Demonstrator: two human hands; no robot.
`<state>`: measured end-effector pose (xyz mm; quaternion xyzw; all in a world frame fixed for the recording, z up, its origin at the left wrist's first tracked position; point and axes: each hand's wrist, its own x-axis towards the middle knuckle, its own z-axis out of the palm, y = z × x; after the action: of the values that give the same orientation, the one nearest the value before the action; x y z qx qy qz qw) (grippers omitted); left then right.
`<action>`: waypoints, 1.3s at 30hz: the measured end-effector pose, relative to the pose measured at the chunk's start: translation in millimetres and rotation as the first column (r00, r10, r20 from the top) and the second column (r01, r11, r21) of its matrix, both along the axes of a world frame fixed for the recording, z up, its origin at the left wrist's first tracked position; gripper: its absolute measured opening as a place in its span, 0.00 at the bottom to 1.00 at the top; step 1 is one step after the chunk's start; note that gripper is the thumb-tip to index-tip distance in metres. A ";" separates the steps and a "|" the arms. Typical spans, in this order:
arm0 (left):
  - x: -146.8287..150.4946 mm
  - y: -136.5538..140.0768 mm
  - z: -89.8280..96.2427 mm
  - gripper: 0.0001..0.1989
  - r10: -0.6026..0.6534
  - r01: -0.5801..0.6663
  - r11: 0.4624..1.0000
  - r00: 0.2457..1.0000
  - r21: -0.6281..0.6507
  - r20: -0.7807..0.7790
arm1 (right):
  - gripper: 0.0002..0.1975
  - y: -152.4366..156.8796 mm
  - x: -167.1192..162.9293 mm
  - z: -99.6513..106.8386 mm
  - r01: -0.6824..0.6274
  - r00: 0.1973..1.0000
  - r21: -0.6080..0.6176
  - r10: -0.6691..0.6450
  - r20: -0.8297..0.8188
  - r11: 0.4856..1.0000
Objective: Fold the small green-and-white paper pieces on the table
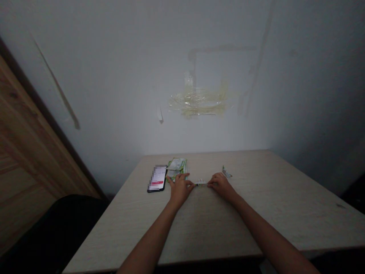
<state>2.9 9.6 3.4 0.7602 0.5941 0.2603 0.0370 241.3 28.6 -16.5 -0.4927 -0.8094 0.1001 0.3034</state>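
Nearest us, our two bare forearms reach in over the pale table (216,232), and a dark shape (62,228) sits well left of our hands, beside the table. Farther along, our left hand (180,187) and right hand (221,185) face each other, just apart. Between them lies a small white strip (202,183), close above or on the tabletop; we cannot tell which. Our left thumb and a fingertip close on its left end, by a dark spot, with the other fingers spread; our right fingertips pinch its right end, that hand more curled. Any print on the strip is too small for us to read.

Just left of our left hand lies a phone (161,177), its screen lit and partly pixelated, showing a red bar and no words we can make out. Beyond that hand's fingers, overlapping green and white packets (176,164) carry lines of blurred print. Just beyond our right hand is a green and white scrap (227,172), its marks illegible.

Past both hands rises the wall (119,95), with clear, yellowed tape (199,102) stuck on it.
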 end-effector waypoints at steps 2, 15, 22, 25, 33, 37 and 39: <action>0.5 0.4 -0.4 0.06 0.010 -0.010 1.000 1.000 -0.005 0.001 | 0.07 0.0 -0.8 0.1 0.022 0.999 -0.024 -0.022 -0.026 0.999; 6.8 2.8 0.6 0.06 0.067 -0.066 0.997 0.998 -0.035 0.011 | 0.09 -2.1 -12.0 -3.7 0.203 0.979 -0.029 -0.204 -0.012 0.979; 10.6 4.1 -0.6 0.08 0.080 -0.081 0.996 0.997 -0.026 -0.017 | 0.09 -0.8 -15.1 -6.2 0.243 0.969 0.009 -0.244 0.052 0.970; 12.2 4.2 0.0 0.10 0.083 -0.083 0.996 0.996 -0.015 -0.025 | 0.09 -1.3 -16.5 -4.2 0.248 0.967 0.008 -0.248 0.062 0.969; 15.5 4.9 0.0 0.10 0.084 -0.084 0.996 0.996 0.019 -0.014 | 0.09 -0.1 -16.3 -3.9 0.244 0.969 0.000 -0.244 0.035 0.970; 16.4 5.6 -0.7 0.09 0.088 -0.088 0.996 0.996 0.006 0.003 | 0.10 0.5 -17.1 -3.4 0.239 0.970 0.031 -0.240 0.048 0.971; 16.4 6.0 -1.1 0.09 0.087 -0.087 0.996 0.996 -0.001 0.006 | 0.10 0.6 -17.9 -2.7 0.243 0.968 0.031 -0.245 0.057 0.970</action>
<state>19.3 15.6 2.3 0.7328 0.6266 0.2638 0.0278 223.5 29.2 -19.2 -0.5876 -0.7526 0.0376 0.2947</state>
